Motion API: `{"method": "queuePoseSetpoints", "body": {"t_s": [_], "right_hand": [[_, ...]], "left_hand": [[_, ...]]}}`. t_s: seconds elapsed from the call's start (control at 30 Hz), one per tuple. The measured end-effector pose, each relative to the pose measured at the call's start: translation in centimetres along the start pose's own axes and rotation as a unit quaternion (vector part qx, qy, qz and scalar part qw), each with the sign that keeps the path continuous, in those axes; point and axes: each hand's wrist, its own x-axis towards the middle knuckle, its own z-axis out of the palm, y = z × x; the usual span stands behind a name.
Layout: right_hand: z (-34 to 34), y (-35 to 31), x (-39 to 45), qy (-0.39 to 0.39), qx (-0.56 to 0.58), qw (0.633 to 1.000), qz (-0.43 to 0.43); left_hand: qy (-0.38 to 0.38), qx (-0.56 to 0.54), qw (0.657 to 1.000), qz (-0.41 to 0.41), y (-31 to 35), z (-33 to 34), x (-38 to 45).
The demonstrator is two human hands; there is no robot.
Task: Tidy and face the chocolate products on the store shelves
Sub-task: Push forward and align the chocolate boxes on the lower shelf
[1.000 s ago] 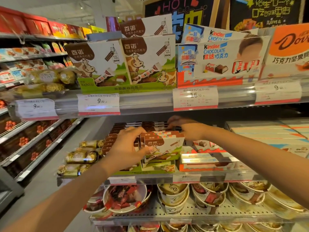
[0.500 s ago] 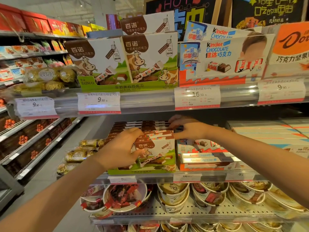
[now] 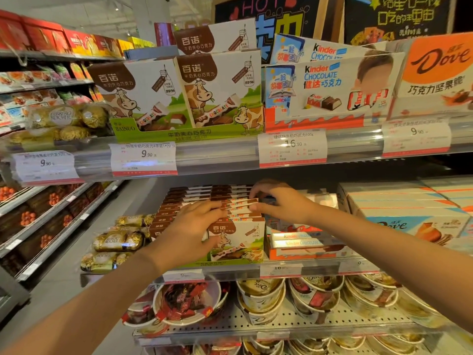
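On the middle shelf, white-and-brown Bainuo cow chocolate boxes (image 3: pixel 236 235) stand in two rows inside a green tray (image 3: pixel 225 263). My left hand (image 3: pixel 190 228) holds the front box of the right row, fingers over its top edge and thumb on its face. My right hand (image 3: pixel 280 203) is further back, fingers curled over the tops of the boxes behind (image 3: pixel 238 204) and thumb against their side. The left row's front is hidden by my left hand.
Kinder boxes (image 3: pixel 302 243) lie stacked right of the tray, Dove boxes (image 3: pixel 414 221) beyond them. Ferrero Rocher packs (image 3: pixel 117 240) sit to the left. The shelf above (image 3: pixel 230 157) carries upright Bainuo and Kinder displays with price tags. Dove tubs (image 3: pixel 261 298) fill the shelf below.
My left hand lowered the tilted Bainuo box into the tray's front, where it now stands upright and facing out. My right hand stayed on the boxes behind.
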Motion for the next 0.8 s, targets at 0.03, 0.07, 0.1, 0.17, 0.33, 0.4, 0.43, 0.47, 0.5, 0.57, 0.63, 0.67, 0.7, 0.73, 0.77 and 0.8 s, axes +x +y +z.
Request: {"method": "queuePoseSetpoints", "body": {"t_s": [0.03, 0.07, 0.1, 0.17, 0.33, 0.4, 0.43, 0.47, 0.5, 0.57, 0.63, 0.67, 0.7, 0.73, 0.77, 0.8], "right_hand": [[0.1, 0.1, -0.2, 0.012, 0.005, 1.0, -0.007], [0.1, 0.2, -0.3, 0.018, 0.013, 1.0, -0.007], [0.1, 0.4, -0.4, 0.019, 0.02, 1.0, -0.004], [0.1, 0.6, -0.6, 0.019, 0.029, 0.999, -0.004], [0.3, 0.8, -0.9, 0.035, 0.08, 0.996, -0.018], [0.1, 0.7, -1.0, 0.025, 0.09, 0.995, -0.023], [-0.1, 0.7, -1.0, 0.011, 0.083, 0.996, -0.026], [-0.4, 0.6, -1.1, -0.006, 0.071, 0.997, -0.03], [-0.7, 0.6, -1.2, -0.022, 0.056, 0.998, -0.035], [-1.6, 0.8, -1.7, -0.035, 0.033, 0.998, -0.044], [-3.0, 1.4, -2.8, -0.012, 0.036, 0.999, -0.039], [-4.0, 1.9, -3.7, -0.002, 0.039, 0.999, -0.035], [-5.0, 2.6, -4.6, 0.005, 0.035, 0.999, -0.036], [-6.1, 3.3, -5.7, 0.01, 0.023, 0.999, -0.036], [-7.4, 4.0, -6.8, 0.013, 0.009, 0.999, -0.03], [-8.6, 4.7, -8.1, 0.019, -0.001, 1.0, -0.02]], "left_hand": [[-0.003, 0.0, 1.0, -0.004, -0.1, 0.1, 0.1], [-0.004, -0.004, 1.0, -0.005, -0.1, 0.1, 0.2], [-0.006, -0.007, 1.0, -0.008, 0.0, 0.1, 0.2], [0.001, -0.007, 1.0, -0.008, 0.2, 0.1, 0.2], [0.024, -0.008, 0.999, -0.021, 0.4, 0.4, 0.1], [0.022, -0.009, 0.999, -0.03, 0.7, 0.3, 0.2], [0.016, -0.008, 0.999, -0.038, 0.9, 0.2, 0.3], [0.011, -0.003, 0.999, -0.043, 1.2, 0.1, 0.4], [0.005, 0.009, 0.999, -0.05, 1.7, 0.0, 0.5], [0.006, 0.041, 0.997, -0.06, 2.9, -0.3, 1.2], [0.026, 0.045, 0.997, -0.058, 4.9, -0.4, 2.1], [0.04, 0.032, 0.997, -0.055, 6.2, -0.3, 2.6], [0.051, 0.015, 0.997, -0.053, 7.4, 0.0, 3.2], [0.058, 0.003, 0.997, -0.045, 8.6, 0.4, 3.9], [0.059, 0.0, 0.998, -0.035, 9.7, 1.0, 4.6], [0.059, -0.002, 0.998, -0.019, 10.8, 1.6, 5.4]]}}
